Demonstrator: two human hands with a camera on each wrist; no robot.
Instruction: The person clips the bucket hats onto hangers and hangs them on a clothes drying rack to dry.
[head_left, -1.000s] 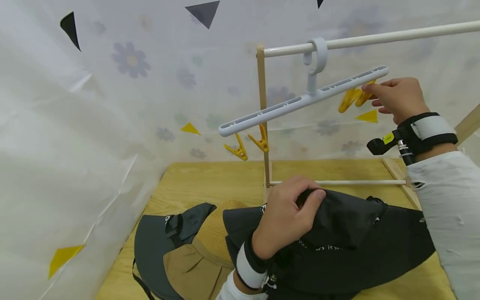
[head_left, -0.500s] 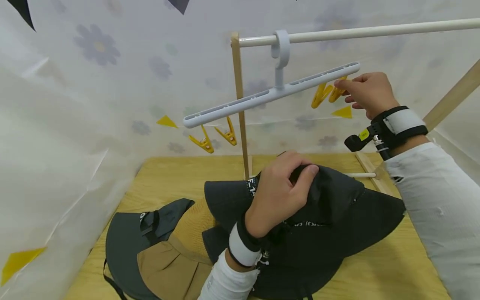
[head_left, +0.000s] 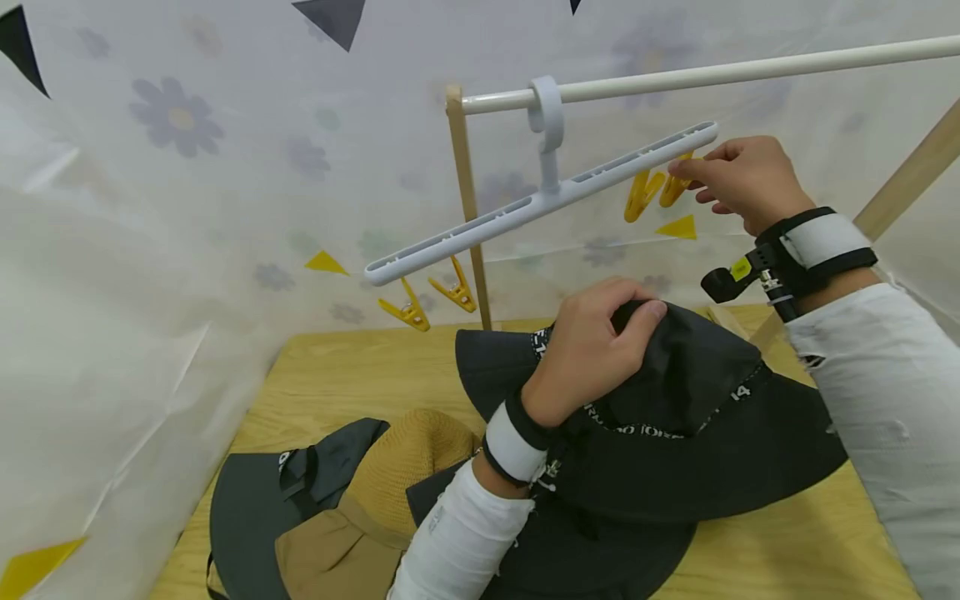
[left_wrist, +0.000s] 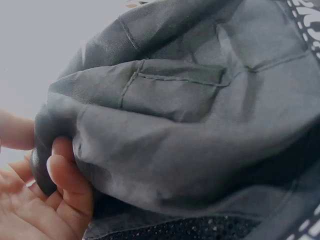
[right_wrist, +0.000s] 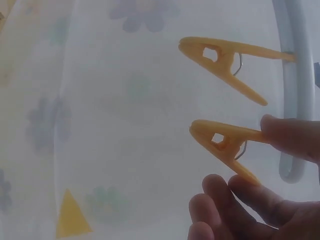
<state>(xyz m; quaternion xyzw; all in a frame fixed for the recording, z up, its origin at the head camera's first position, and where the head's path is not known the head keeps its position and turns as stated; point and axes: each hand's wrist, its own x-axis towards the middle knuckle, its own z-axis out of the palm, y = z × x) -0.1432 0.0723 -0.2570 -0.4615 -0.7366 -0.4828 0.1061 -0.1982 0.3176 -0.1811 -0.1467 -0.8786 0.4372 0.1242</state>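
Observation:
My left hand (head_left: 596, 346) pinches the crown of a black wide-brimmed hat (head_left: 720, 450) with white lettering around its band, lifted over the table. Close up in the left wrist view, thumb and fingers hold a fold of the dark hat cloth (left_wrist: 165, 155). Up at the right end of a white hanger (head_left: 480, 229), my right hand (head_left: 757, 183) pinches the handles of the outermost yellow clothespin (right_wrist: 225, 142). Its tips stay together in the right wrist view. Beside it hangs another yellow clothespin (right_wrist: 220, 55), untouched. The hanger tilts, its right end higher.
The hanger hooks on a white rod (head_left: 720, 75) held by a wooden post (head_left: 468, 200). Two clothespins (head_left: 405, 308) dangle from its left end. A straw-and-tan hat (head_left: 405, 458) and a dark grey hat (head_left: 247, 517) lie on the wooden table (head_left: 352, 367), with more black brim under the lifted hat.
My left hand has raised the black hat nearer the hanger. The right hand keeps its pinch on the outer clothespin. The head view has shifted, moving the rack leftward.

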